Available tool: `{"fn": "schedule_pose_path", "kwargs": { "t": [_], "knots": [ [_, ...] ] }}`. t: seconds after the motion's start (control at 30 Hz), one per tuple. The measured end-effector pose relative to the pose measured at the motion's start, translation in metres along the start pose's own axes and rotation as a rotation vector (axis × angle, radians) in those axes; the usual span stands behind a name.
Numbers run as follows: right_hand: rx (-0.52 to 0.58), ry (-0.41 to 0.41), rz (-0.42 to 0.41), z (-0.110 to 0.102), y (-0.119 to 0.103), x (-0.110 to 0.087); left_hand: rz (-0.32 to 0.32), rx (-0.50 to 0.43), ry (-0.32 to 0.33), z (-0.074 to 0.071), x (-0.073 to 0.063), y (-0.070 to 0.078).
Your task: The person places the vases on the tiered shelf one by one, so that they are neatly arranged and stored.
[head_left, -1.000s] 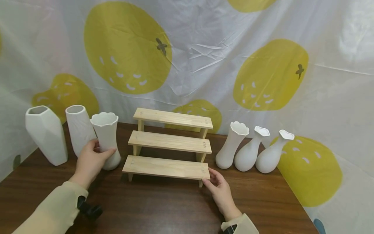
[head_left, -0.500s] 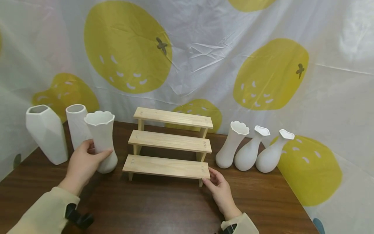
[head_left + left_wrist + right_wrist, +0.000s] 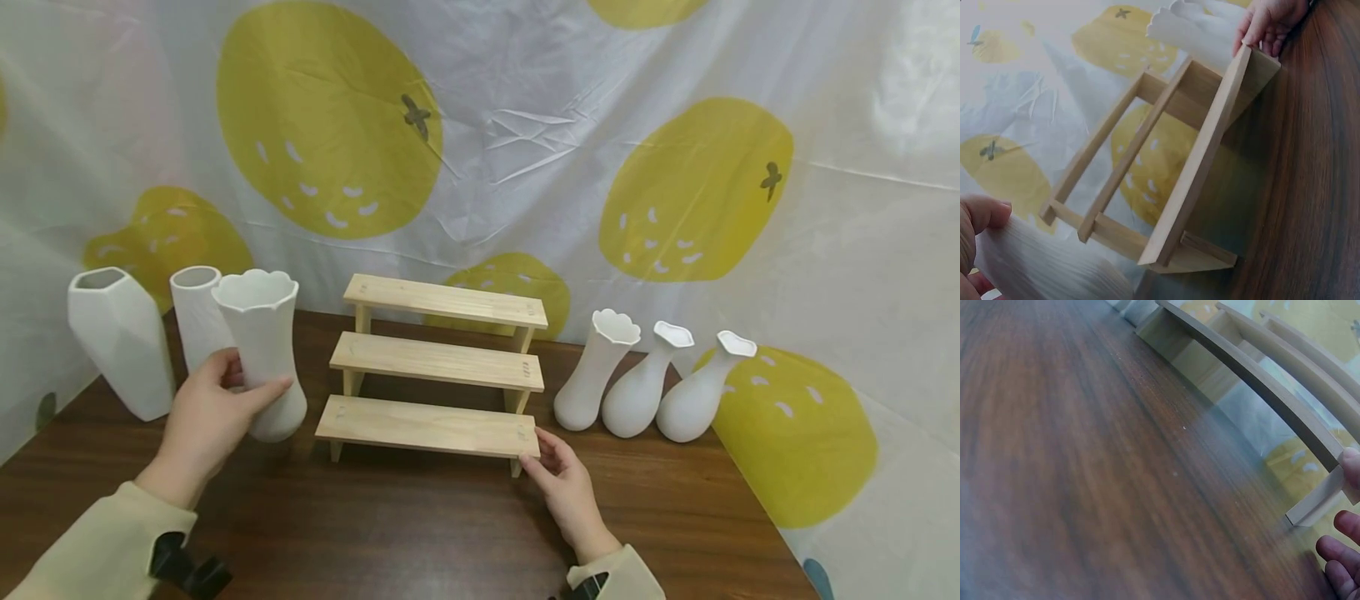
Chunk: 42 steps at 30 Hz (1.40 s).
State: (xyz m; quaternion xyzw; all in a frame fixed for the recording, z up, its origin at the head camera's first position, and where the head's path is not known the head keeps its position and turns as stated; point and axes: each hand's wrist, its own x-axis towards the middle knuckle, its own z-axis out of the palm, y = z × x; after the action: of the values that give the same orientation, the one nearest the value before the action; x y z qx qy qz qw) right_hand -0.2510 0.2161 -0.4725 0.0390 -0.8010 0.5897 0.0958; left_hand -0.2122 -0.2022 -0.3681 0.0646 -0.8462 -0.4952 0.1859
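Note:
In the head view my left hand [image 3: 206, 408] grips a white vase [image 3: 262, 350] with a scalloped rim round its waist, thumb across the front. The vase stands nearly upright left of a three-step wooden display stand [image 3: 427, 427]; its base looks slightly off the table. The left wrist view shows part of this vase's ribbed side [image 3: 1054, 262] beside my thumb. With thumb and fingers, my right hand [image 3: 566, 492] holds the right end of the stand's lowest step. The right wrist view shows the thumb on that corner of the stand [image 3: 1310, 434], other fingers below.
A faceted white vase [image 3: 123, 350] and a round-mouthed white vase [image 3: 198, 325] stand at the left. Right of the stand are another scalloped vase [image 3: 596, 375] and two narrow-necked vases [image 3: 637, 392]. A fruit-print cloth [image 3: 517, 183] hangs behind the brown table [image 3: 390, 533].
My left hand has drawn the scalloped vase left and towards me, away from its earlier spot, and its rim has risen. The right hand and the stand keep their place.

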Motion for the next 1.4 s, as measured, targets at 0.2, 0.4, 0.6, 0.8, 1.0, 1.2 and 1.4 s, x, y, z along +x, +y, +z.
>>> {"fn": "schedule_pose_path", "kwargs": {
  "t": [0.2,0.4,0.6,0.8,1.0,1.2,1.4],
  "knots": [
    [0.006,-0.006,0.015,-0.001,0.001,0.001,0.008,-0.033,-0.026,0.002,-0.002,0.009],
    [0.005,-0.005,0.019,-0.001,0.0,0.001,0.011,-0.024,-0.053,0.007,-0.003,0.018],
    [0.002,-0.01,0.016,-0.001,0.001,0.001,0.014,-0.037,-0.079,0.012,-0.005,0.029],
    [0.006,-0.01,0.008,-0.001,0.0,0.001,0.039,-0.09,-0.112,0.021,-0.004,0.038],
    [0.015,-0.008,0.008,-0.001,0.001,0.0,0.046,-0.126,-0.153,0.031,-0.005,0.045],
    [0.014,-0.01,0.008,-0.001,0.001,0.001,0.046,-0.131,-0.17,0.04,-0.005,0.052],
    [0.013,-0.012,0.004,-0.001,0.0,0.0,0.056,-0.14,-0.186,0.052,-0.004,0.058]
  ]
}}
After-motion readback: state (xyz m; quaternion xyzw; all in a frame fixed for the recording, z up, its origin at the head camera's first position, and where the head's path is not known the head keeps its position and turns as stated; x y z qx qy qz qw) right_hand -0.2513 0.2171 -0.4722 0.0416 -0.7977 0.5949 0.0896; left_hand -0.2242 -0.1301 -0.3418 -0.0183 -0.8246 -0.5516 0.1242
